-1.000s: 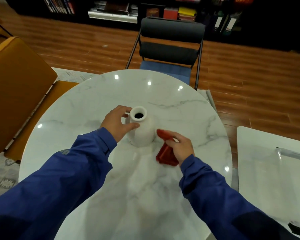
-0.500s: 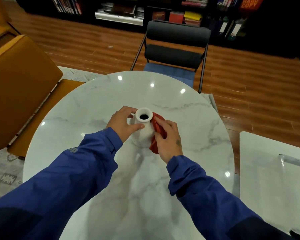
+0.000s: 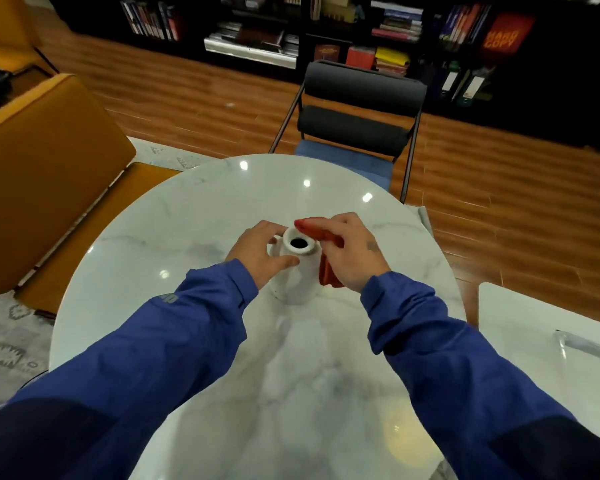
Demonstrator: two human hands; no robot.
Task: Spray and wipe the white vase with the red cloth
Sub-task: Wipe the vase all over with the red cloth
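While the white vase (image 3: 297,280) stands upright near the centre of the round marble table (image 3: 187,237), both hands are on it. L hand (image 3: 252,252) grips the neck from the left: thumb on the near side just under the rim, fingers curled round the far side. R hand (image 3: 350,254) holds the red cloth (image 3: 328,277) bunched under palm + fingers and presses it against the vase's right shoulder. Cloth's upper end lies at the far-right edge of the rim; its lower end hangs beside the body, below the palm. Vase sits between the two hands, touching both; its dark mouth is uncovered. Both arms are in blue sleeves (image 3: 153,358). Vs. 1.0 s ago: R hand w/ cloth was low, by the tabletop just right of the vase base. At 0.5 s ago it was pressed to the right side below the rim. Now it is higher, fingers reaching past the rim on the far side. L hand grip is unchanged, and so is the vase's pos. on the table. Around: black chair (image 3: 357,109) at the table's far edge, mustard chair (image 3: 45,168) to the left, bookshelf (image 3: 326,29) at the back, second white table (image 3: 534,341) on the right.
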